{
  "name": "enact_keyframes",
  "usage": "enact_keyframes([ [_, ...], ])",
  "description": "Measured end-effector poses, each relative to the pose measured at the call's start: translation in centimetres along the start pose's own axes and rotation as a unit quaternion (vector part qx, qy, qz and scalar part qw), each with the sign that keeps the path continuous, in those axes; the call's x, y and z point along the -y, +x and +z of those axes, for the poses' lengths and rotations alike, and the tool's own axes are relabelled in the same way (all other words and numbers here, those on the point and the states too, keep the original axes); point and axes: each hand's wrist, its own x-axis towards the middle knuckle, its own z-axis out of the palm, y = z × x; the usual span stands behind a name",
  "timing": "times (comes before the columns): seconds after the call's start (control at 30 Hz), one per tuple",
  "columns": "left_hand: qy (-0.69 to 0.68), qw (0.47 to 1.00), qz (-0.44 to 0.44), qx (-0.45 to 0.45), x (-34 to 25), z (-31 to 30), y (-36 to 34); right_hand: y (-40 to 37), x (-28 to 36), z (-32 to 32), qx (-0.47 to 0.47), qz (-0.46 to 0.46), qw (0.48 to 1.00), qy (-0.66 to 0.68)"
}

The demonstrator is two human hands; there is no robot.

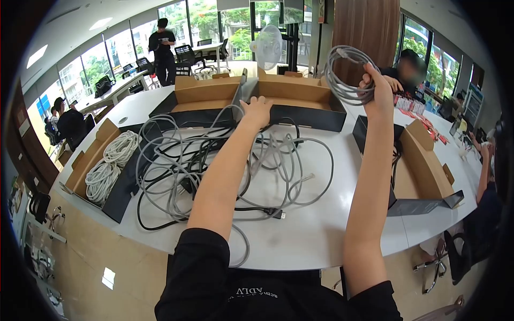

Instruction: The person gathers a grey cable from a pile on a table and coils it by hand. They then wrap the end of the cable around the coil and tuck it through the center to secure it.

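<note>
My right hand (376, 85) is raised over the table's right side, its fingers closed round a coiled grey cable (342, 88) bound into several loops. Stretched forward, my left hand (257, 111) is at the corner of the back right cardboard box (308, 115), fingers spread over its rim. Just left of it is the back left box (179, 104). Under my left forearm lies a loose tangle of grey cables (174, 160) and black cables (155, 224). One black cable ends in a plug (279, 214) near the table's middle.
A box at left (115, 206) holds coiled white cables (112, 166). At right, another box (415, 206) has a black cable (397, 155) in it. Red and white items (428, 128) lie on the white table (300, 246) beyond. People sit at right; one person (162, 48) stands behind.
</note>
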Motion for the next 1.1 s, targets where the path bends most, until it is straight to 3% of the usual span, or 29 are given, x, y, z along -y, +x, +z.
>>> enact_keyframes([
  [0.03,0.000,0.999,0.007,-0.050,-0.2,0.4,-0.3,0.4,-0.1,-0.7,0.003,0.009,1.000,0.015],
  [0.23,0.028,0.995,-0.011,-0.096,-2.0,0.6,-3.4,2.1,-1.6,-3.0,0.035,0.049,0.989,0.133],
  [0.43,0.014,0.998,0.030,-0.055,-1.8,-1.0,-6.1,4.0,-6.7,-3.9,0.076,0.081,0.966,0.234],
  [0.53,0.002,0.999,0.021,-0.043,-1.7,-1.1,-6.2,4.9,-10.9,-5.2,-0.047,0.117,0.983,0.132],
  [0.57,-0.001,0.999,0.019,-0.049,-1.7,-1.0,-6.1,8.1,-13.8,-10.6,0.158,0.222,0.929,0.252],
  [0.63,-0.007,0.998,0.014,-0.060,-1.7,-0.7,-6.0,4.4,-12.9,-7.3,-0.044,0.184,0.980,0.063],
  [0.67,-0.012,0.998,0.018,-0.058,-1.6,-0.7,-6.0,2.9,-12.3,-5.9,-0.145,0.159,0.976,-0.034],
  [0.7,-0.017,0.998,0.022,-0.056,-1.5,-1.0,-6.2,3.3,-11.9,-6.2,-0.115,0.139,0.979,-0.101],
  [0.8,-0.041,0.998,0.033,-0.018,-1.3,-1.8,-6.6,4.5,-11.9,-5.8,-0.141,0.063,0.938,-0.309],
  [0.93,-0.107,0.990,0.088,0.034,0.2,-3.4,-6.7,2.8,-10.3,-3.2,-0.030,0.024,0.947,-0.320],
  [0.97,-0.137,0.983,0.098,0.070,0.9,-4.0,-6.5,2.0,-9.7,-2.1,-0.025,0.062,0.941,-0.331],
  [1.1,-0.193,0.974,0.064,0.096,2.7,-6.5,-7.3,-1.0,-8.5,1.8,0.248,0.091,0.881,-0.391],
])
